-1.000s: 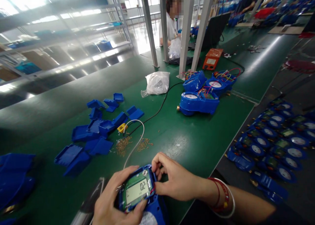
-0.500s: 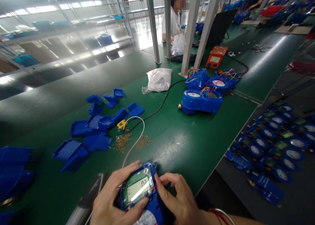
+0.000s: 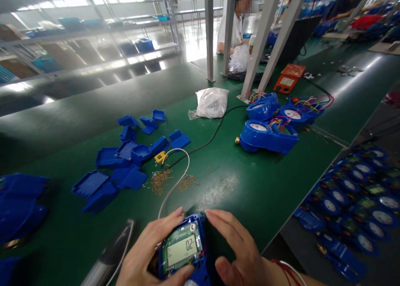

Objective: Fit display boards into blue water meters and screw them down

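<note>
A blue water meter (image 3: pixel 201 273) lies at the bottom centre, its housing uncovered to show a green circuit board and a lit display reading 0.2. My left hand (image 3: pixel 150 252) grips it from the left, thumb over the lower edge of the display and fingers along the far left side. My right hand (image 3: pixel 234 246) is beside the meter's right side, fingers stretched out and thumb apart, holding nothing. Left of my left hand lies a dark, shiny cylindrical tool (image 3: pixel 108 252) with a white cable (image 3: pixel 188 165) running past it. The meter's lower end is cut off by the frame.
Blue plastic covers (image 3: pixel 125 150), loose brass-coloured screws (image 3: pixel 161 181) and a yellow piece (image 3: pixel 161 157) lie ahead. Further off are a white bag (image 3: pixel 212 102), wired blue meters (image 3: pixel 268 134) and an orange box (image 3: pixel 289 77). Many meters (image 3: pixel 356 194) stand below the right table edge. A person (image 3: pixel 228 31) sits opposite.
My right hand has come off the meter's right edge, its fingers opening out. My left hand still holds the meter. The whole view has shifted slightly, moving things rightward in the picture.
</note>
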Action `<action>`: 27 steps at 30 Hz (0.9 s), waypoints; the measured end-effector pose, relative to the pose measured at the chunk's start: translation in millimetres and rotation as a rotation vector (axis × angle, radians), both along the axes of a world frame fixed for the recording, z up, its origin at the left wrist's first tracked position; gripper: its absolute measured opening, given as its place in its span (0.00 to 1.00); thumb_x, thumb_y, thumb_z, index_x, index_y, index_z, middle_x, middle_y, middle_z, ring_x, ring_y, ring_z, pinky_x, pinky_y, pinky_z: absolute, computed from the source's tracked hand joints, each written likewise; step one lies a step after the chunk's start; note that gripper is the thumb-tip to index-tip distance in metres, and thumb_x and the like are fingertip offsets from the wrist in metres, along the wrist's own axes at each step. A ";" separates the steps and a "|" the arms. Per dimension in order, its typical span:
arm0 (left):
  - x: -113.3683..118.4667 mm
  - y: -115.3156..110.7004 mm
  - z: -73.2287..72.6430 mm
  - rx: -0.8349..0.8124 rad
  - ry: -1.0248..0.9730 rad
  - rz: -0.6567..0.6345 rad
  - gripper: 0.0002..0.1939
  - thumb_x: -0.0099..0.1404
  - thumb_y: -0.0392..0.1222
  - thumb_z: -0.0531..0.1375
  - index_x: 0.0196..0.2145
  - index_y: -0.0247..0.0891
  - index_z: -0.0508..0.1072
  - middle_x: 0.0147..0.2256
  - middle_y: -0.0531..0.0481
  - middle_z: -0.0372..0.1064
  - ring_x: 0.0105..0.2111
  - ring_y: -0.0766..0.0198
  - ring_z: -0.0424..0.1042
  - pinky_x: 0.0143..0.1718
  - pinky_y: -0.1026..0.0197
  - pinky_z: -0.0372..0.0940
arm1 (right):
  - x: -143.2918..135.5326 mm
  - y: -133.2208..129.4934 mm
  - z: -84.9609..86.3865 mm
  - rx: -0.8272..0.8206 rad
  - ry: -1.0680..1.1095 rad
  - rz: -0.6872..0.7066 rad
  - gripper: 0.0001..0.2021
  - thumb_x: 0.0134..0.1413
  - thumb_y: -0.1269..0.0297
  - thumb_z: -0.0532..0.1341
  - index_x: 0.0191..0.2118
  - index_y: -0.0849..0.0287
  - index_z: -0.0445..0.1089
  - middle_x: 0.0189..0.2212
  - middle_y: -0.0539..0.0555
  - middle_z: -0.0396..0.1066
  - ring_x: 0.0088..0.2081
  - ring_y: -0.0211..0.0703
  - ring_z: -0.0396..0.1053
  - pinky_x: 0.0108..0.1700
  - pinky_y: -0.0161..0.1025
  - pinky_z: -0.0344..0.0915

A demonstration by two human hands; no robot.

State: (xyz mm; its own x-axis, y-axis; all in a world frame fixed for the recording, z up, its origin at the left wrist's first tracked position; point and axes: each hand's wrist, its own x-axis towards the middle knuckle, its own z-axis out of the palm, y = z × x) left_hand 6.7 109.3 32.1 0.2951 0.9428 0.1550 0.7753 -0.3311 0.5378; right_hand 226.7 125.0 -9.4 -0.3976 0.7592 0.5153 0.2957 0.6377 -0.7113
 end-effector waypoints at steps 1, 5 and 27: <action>-0.2 -0.2 -0.6 0.000 0.000 0.004 0.31 0.55 0.54 0.64 0.54 0.46 0.61 0.53 0.48 0.67 0.51 0.58 0.69 0.50 0.60 0.68 | -1.8 5.2 1.2 -0.038 0.007 0.061 0.30 0.64 0.50 0.46 0.64 0.63 0.45 0.58 0.63 0.59 0.59 0.49 0.59 0.58 0.44 0.62; 0.2 -2.2 -1.9 0.013 0.004 0.023 0.30 0.55 0.53 0.64 0.54 0.46 0.61 0.55 0.46 0.65 0.52 0.57 0.69 0.50 0.58 0.69 | -6.9 21.5 4.9 -0.204 0.007 0.332 0.35 0.60 0.49 0.53 0.66 0.60 0.40 0.63 0.61 0.51 0.64 0.50 0.50 0.63 0.48 0.55; -13.7 -4.6 -3.1 -0.222 -0.378 0.055 0.39 0.50 0.59 0.65 0.58 0.56 0.60 0.58 0.47 0.61 0.55 0.48 0.65 0.52 0.48 0.65 | -9.5 41.5 11.4 -0.328 -0.006 0.375 0.33 0.46 0.53 0.67 0.57 0.56 0.59 0.54 0.58 0.67 0.54 0.46 0.66 0.55 0.42 0.66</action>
State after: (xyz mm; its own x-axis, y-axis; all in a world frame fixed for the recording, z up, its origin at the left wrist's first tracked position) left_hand -7.0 104.7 29.0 0.2051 0.9781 0.0345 0.5241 -0.1396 0.8402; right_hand 217.2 166.5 2.1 -0.6767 0.6848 0.2704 0.0934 0.4441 -0.8911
